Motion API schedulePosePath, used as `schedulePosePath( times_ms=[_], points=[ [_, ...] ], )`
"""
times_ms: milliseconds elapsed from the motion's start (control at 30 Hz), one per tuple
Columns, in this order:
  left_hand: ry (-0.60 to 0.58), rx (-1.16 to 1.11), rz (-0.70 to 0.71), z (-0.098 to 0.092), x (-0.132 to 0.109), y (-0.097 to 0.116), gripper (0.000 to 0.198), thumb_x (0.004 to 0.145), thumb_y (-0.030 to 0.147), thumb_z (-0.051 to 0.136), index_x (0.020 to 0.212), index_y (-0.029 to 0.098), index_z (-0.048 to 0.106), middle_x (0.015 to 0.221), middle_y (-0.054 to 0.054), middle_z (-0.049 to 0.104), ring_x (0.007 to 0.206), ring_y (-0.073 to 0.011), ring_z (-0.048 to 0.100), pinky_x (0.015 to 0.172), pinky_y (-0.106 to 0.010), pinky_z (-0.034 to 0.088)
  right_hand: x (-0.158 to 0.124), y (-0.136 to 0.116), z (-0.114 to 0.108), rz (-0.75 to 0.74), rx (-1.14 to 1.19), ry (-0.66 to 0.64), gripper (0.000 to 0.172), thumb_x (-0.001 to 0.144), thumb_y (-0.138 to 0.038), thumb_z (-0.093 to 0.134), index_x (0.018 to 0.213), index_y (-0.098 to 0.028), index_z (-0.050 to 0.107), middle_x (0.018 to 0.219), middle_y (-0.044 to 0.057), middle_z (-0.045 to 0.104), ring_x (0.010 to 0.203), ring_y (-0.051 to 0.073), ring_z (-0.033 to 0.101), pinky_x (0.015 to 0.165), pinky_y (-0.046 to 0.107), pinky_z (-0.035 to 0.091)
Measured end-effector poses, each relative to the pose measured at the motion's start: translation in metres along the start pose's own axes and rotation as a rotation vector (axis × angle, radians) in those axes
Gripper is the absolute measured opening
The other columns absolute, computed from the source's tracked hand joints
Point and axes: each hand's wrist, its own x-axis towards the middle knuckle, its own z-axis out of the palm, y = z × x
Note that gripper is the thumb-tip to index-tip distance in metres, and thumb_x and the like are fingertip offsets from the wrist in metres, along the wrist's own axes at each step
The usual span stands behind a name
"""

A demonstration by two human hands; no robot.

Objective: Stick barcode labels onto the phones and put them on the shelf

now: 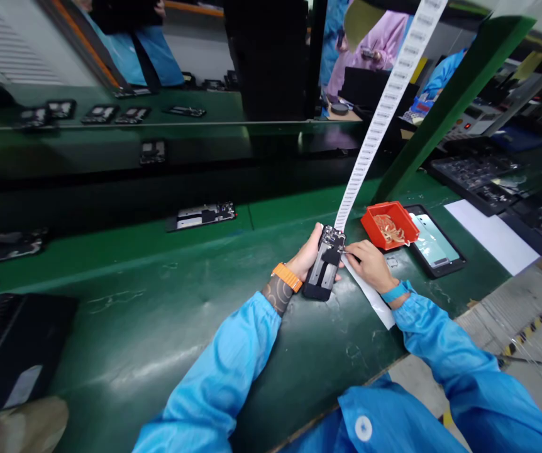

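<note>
green factory bench [158, 327], left hand [306, 255] gripping phone frame [325, 264], right hand [370, 264] pinching its edge

left hand [305, 257] gripping open phone [325, 264] | right hand [369, 264] pinching at its edge | label strip [384, 107] hanging above | red tray [390, 224] just beside

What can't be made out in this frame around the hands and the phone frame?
Head view only:
- Right hand fingertips at the phone frame: any pinched item is too small to tell.
- Label strip: print too small to read.
- Red tray: contents blurred, a pale tangle.
- Left hand: palm hidden behind the frame.
</note>
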Motion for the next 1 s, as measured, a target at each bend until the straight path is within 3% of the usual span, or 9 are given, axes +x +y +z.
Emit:
schedulePosePath(
  times_ms=[200, 500, 600, 733, 800, 900, 933, 1000],
  points=[
    [0.093, -0.017, 0.007, 0.011, -0.005, 0.003, 0.089, 0.093, 0.080, 0.015, 0.112, 0.012, 0.069, 0.070, -0.014, 0.071, 0.054, -0.0227, 0.068, 0.054, -0.036, 0.060, -0.001, -0.004, -0.003, -0.020, 0.033, 0.055, 0.023, 0.099, -0.028, 0.054, 0.101, -0.025, 0.077, 0.103, 0.010, 0.073, 0.093, 0.026, 0.063, 0.084, 0.046, 0.055],
    [0.045, -0.067, 0.023, 0.009, -0.002, 0.001, 0.085, 0.092, 0.081, 0.020, 0.102, 0.012, 0.069, 0.068, -0.012, 0.069, 0.055, -0.0234, 0.068, 0.055, -0.041, 0.060, -0.001, -0.012, -0.007, -0.018, 0.137, 0.079, 0.019, 0.095, -0.027, 0.058, 0.091, -0.026, 0.077, 0.099, 0.009, 0.074, 0.093, 0.026, 0.065, 0.085, 0.047, 0.055],
    [0.021, -0.098, 0.042, 0.008, -0.001, 0.000, 0.082, 0.093, 0.079, 0.023, 0.099, 0.012, 0.068, 0.067, -0.011, 0.068, 0.057, -0.0236, 0.069, 0.056, -0.040, 0.060, -0.004, -0.013, -0.012, 0.080, 0.219, 0.168, 0.017, 0.093, -0.028, 0.060, 0.088, -0.024, 0.076, 0.095, 0.008, 0.074, 0.092, 0.025, 0.068, 0.085, 0.046, 0.056],
    [-0.001, -0.165, 0.168, 0.010, -0.003, 0.002, 0.077, 0.097, 0.073, 0.029, 0.101, 0.008, 0.069, 0.078, -0.016, 0.072, 0.066, -0.0252, 0.071, 0.063, -0.038, 0.060, 0.000, -0.017, -0.022, 0.339, 0.438, 0.329, 0.012, 0.088, -0.032, 0.067, 0.088, -0.022, 0.073, 0.086, 0.006, 0.074, 0.080, 0.023, 0.069, 0.073, 0.040, 0.056],
    [0.070, -0.200, 0.315, 0.012, -0.008, 0.006, 0.065, 0.100, 0.065, 0.037, 0.100, 0.009, 0.070, 0.084, -0.015, 0.074, 0.067, -0.0221, 0.071, 0.066, -0.034, 0.058, 0.009, -0.028, -0.025, 0.426, 0.599, 0.382, 0.013, 0.087, -0.034, 0.069, 0.089, -0.022, 0.073, 0.080, 0.004, 0.072, 0.071, 0.020, 0.066, 0.066, 0.035, 0.055],
    [0.313, -0.210, 0.555, 0.014, -0.019, 0.013, 0.042, 0.100, 0.050, 0.055, 0.089, 0.012, 0.067, 0.077, -0.006, 0.071, 0.059, -0.0120, 0.064, 0.063, -0.022, 0.051, 0.027, -0.063, -0.022, 0.406, 0.828, 0.300, 0.014, 0.088, -0.036, 0.070, 0.088, -0.022, 0.072, 0.074, 0.001, 0.068, 0.064, 0.016, 0.062, 0.061, 0.031, 0.052],
    [0.389, -0.213, 0.596, 0.013, -0.022, 0.014, 0.040, 0.099, 0.048, 0.057, 0.084, 0.012, 0.065, 0.070, -0.003, 0.068, 0.055, -0.0092, 0.060, 0.059, -0.019, 0.048, 0.031, -0.078, -0.020, 0.386, 0.891, 0.247, 0.015, 0.087, -0.037, 0.071, 0.087, -0.022, 0.072, 0.071, 0.000, 0.067, 0.063, 0.016, 0.061, 0.060, 0.030, 0.051],
    [0.444, -0.252, 0.543, 0.011, -0.028, 0.015, 0.048, 0.099, 0.056, 0.053, 0.077, 0.014, 0.059, 0.056, 0.002, 0.055, 0.045, -0.0064, 0.049, 0.050, -0.018, 0.040, 0.034, -0.104, -0.013, 0.360, 1.003, 0.142, 0.017, 0.085, -0.038, 0.073, 0.084, -0.022, 0.073, 0.067, 0.000, 0.065, 0.058, 0.014, 0.057, 0.055, 0.028, 0.048]
  ],
)
